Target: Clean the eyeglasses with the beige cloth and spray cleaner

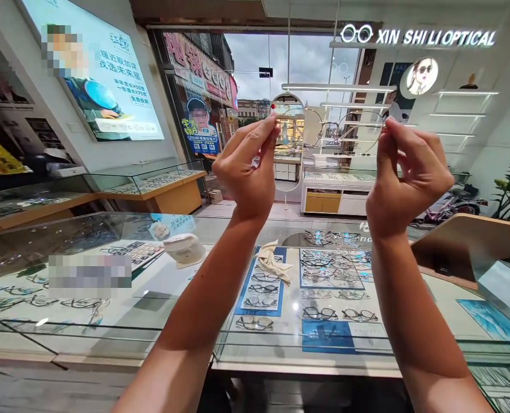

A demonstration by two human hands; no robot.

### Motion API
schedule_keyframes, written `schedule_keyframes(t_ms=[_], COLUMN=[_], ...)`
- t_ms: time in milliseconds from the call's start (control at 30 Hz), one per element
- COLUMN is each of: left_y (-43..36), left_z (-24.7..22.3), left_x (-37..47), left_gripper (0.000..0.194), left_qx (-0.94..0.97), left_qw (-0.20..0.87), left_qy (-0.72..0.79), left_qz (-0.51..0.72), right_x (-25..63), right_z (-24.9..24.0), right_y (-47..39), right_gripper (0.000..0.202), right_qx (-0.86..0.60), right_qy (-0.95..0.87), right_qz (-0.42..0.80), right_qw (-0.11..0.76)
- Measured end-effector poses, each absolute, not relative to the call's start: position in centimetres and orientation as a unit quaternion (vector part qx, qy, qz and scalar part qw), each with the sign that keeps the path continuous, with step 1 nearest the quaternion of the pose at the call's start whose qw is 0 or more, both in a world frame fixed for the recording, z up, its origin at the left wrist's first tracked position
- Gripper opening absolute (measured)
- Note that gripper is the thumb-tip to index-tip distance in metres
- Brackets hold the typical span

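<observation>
A pair of thin-rimmed round eyeglasses [322,131] is held up in front of me at about head height, above the glass counter. My left hand [250,163] pinches it at the left side between thumb and fingertips. At the right side, my right hand [407,172] has a similar pinch on it. Both forearms reach up over the counter. The thin rims are hard to make out against the bright window and shelves behind, and the temple arms mostly blend in with the fingers.
Below is a glass display counter [280,338] with several eyeglasses [319,313] inside. A crumpled cream cloth [273,261] and a white device [184,250] are on it. A wooden-topped panel [474,246] stands at right. Beyond are a round-topped mirror [287,178] and wall shelves [461,115].
</observation>
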State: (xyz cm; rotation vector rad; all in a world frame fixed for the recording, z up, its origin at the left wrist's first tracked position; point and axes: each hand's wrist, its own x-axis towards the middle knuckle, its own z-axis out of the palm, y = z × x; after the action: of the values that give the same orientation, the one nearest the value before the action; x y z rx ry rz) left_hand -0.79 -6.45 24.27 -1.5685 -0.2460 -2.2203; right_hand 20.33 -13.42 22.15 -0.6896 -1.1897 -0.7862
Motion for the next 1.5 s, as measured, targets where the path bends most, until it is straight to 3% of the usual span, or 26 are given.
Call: schedule_keyframes(t_ms=[433,700,967,1500], left_y=[-11.3,-13.4,-13.2,-10.7], left_z=[25.2,26.1,25.5,23.3], left_x=[-1.3,-1.2,-0.6,-0.3], left_gripper=[0.021,0.015,0.023,0.021], left_qx=[-0.581,-0.543,-0.572,-0.569], left_qw=[0.140,0.264,0.181,0.159], left_qy=[-0.114,-0.054,-0.148,-0.134], left_qz=[-0.794,-0.795,-0.786,-0.795], right_x=[19.7,19.8,19.7,19.6], right_z=[24.3,24.5,24.2,22.2], right_y=[-19.6,-19.7,-19.7,-17.7], right_gripper=[0.034,0.027,0.027,0.024], right_qx=[-0.332,-0.317,-0.335,-0.293], right_qy=[-0.542,-0.542,-0.535,-0.520], right_qz=[-0.354,-0.279,-0.244,-0.152], right_qw=[0.686,0.726,0.736,0.788])
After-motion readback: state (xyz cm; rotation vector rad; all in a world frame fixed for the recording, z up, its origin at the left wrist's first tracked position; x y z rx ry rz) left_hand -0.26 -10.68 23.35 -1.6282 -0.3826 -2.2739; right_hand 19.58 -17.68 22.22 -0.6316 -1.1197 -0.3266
